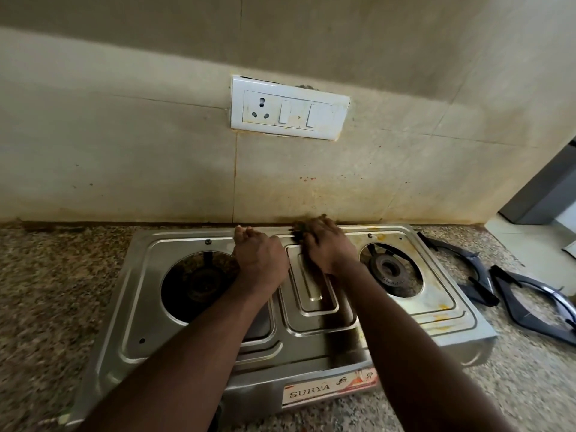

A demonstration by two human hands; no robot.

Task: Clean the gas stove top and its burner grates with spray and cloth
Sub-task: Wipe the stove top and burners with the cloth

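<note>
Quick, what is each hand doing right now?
Left hand: open, resting on the stove top.
Right hand: holding a dark pad at the back edge.

The wall point(156, 166) stands close behind the stove point(311, 347); two grates point(480, 268) crowd the counter point(514, 385) on its right; the left side lies open.

One stove point(311, 338) sits on the desk point(46, 291). It has two burners, one on the left point(199, 282) and one on the right point(389, 269). Two grates point(480, 266) point(530, 284) lie by the stove's right edge. There are two hands, a left hand point(261, 260) and a right hand point(327, 247), and one dark pad point(298, 228). One wall plate point(290, 88) has one socket point(261, 109) and two switches point(284, 112) point(311, 115).
</note>
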